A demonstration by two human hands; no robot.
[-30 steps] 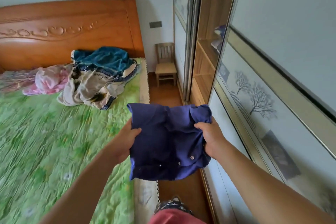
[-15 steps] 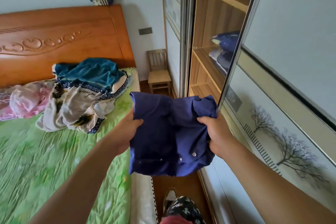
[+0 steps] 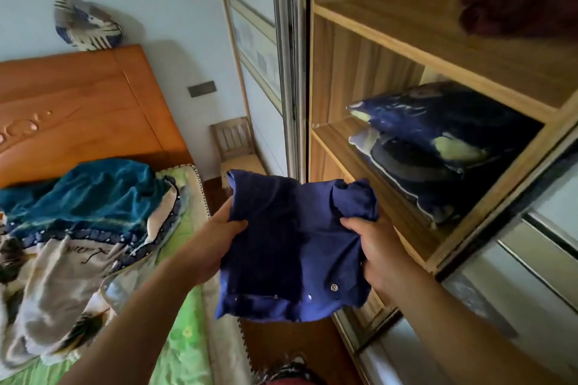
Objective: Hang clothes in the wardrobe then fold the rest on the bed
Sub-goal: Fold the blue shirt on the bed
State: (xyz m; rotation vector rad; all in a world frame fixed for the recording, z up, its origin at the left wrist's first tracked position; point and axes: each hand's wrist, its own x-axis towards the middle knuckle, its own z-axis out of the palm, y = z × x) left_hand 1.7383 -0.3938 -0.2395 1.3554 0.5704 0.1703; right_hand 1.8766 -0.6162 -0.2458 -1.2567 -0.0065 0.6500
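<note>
Shirt [image 3: 291,247], dark blue & folded, is held in mid-air btwn bed [image 3: 184,334] and open wardrobe [image 3: 344,78]. Left hand [image 3: 215,244] grips its left edge, thumb on top. Right hand [image 3: 378,253] grips the right edge w/ fabric bunched by the thumb. Clothes heap [image 3: 78,228] lies on bed near headboard [image 3: 78,109]. Blue pillows [image 3: 438,141] sit in wardrobe, dark red bundle [image 3: 513,6] on shelf [image 3: 422,19] above.

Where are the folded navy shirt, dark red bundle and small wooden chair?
folded navy shirt [image 3: 281,244]: head view, front panel.
dark red bundle [image 3: 513,6]: head view, middle.
small wooden chair [image 3: 232,136]: head view, slatted back.
</note>
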